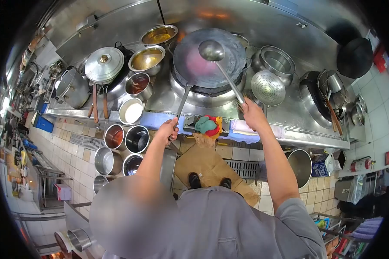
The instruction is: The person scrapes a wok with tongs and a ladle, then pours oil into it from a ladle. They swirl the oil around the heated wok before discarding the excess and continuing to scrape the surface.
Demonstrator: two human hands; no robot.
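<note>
A dark wok sits at the middle burner, a pinkish glow showing on its inner surface. My left hand is closed round a long dark handle that meets the wok's near-left rim. In my right hand is the handle of a metal ladle, whose round bowl is over the wok. Just right of the wok, near my right hand, lies a perforated strainer. Between my hands, bundled green, red and yellow cloths lie at the counter's front edge.
Metal bowls of yellowish liquid and a lidded pot stand left of the wok. Several pots crowd below the counter at left. A large pot stands low at right. Flattened cardboard covers the floor by my feet.
</note>
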